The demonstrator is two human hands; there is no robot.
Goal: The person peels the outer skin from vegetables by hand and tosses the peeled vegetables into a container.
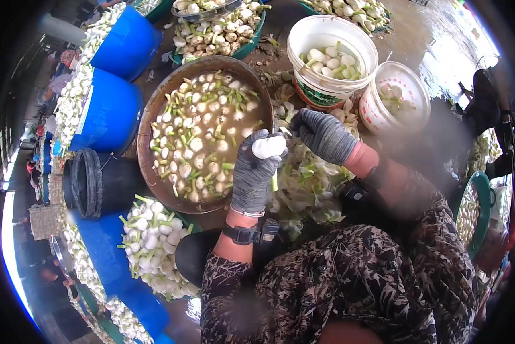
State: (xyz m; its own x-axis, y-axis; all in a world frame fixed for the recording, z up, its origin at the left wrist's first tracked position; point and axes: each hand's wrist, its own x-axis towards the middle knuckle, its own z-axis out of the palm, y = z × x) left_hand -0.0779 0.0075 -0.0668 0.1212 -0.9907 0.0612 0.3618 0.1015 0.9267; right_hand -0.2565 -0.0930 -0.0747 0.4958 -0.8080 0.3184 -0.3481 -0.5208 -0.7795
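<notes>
My left hand (253, 172), in a grey knit glove, is closed around a peeled white garlic bulb (269, 147); a green stem hangs below it. Just to the right, my right hand (325, 135), gloved the same way, has its fingers curled together close to the bulb. Whatever it may grip is hidden or too small to name. Beyond my left hand is a wide brown basin (144, 166) of murky water with many garlic bulbs floating in it. Loose peeled skins and leaves (309, 183) are heaped below my hands.
Two white buckets (303, 34) (421, 86) with some garlic stand ahead. Blue tubs (117, 109) heaped with garlic line the left, beside a black bucket (88, 183). A pile of clean bulbs (154, 235) sits near my left knee. Other people are at the far left.
</notes>
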